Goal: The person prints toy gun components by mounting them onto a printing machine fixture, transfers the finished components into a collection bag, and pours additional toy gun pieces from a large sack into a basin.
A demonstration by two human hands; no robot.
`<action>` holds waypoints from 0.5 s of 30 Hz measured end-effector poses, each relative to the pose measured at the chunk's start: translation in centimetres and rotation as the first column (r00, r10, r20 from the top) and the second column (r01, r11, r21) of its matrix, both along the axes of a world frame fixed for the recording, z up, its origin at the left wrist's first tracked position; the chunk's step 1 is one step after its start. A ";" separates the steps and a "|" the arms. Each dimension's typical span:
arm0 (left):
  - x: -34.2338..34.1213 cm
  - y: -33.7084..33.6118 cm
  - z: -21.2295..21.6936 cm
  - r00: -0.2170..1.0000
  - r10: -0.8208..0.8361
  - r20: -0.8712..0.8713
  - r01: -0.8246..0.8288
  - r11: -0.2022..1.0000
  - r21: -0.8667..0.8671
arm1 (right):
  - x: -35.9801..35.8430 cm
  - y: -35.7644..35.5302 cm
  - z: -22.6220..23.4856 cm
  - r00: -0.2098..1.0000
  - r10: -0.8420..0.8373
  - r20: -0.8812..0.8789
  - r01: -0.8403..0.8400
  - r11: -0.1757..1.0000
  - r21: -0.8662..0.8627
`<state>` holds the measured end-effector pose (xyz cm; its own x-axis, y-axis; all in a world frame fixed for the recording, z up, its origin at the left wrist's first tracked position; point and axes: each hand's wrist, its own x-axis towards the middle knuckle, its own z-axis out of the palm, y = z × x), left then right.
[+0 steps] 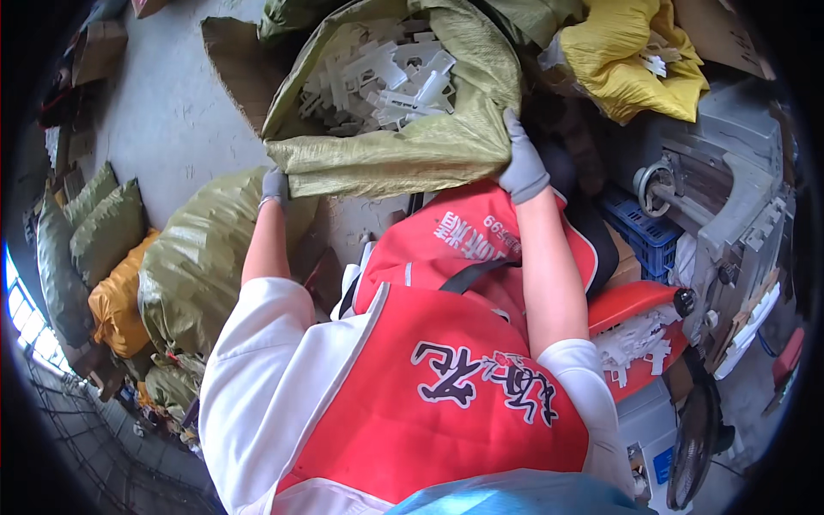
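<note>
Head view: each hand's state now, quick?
Left hand: closed, holding the green sack at its left corner.
Right hand: closed, holding its right side.

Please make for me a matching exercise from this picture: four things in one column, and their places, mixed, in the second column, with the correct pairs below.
Things
1. left hand
2. blue crate
3. right hand
4. orange sack

Places
A. at the right edge of the open green sack
B. at the picture's left, beside filled green sacks
C. at the open green sack's near left corner
D. at the picture's right, near the grey machine

Pairs: 1-C, 2-D, 3-A, 4-B
</note>
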<state>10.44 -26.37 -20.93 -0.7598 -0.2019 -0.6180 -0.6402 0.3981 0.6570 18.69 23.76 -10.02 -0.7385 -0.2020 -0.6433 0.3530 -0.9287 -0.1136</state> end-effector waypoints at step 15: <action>-1.0 10.4 -0.5 0.963 0.093 -0.252 -0.174 0.930 -0.324 | -3.4 6.6 -3.4 0.916 -0.382 -0.123 0.400 0.899 0.181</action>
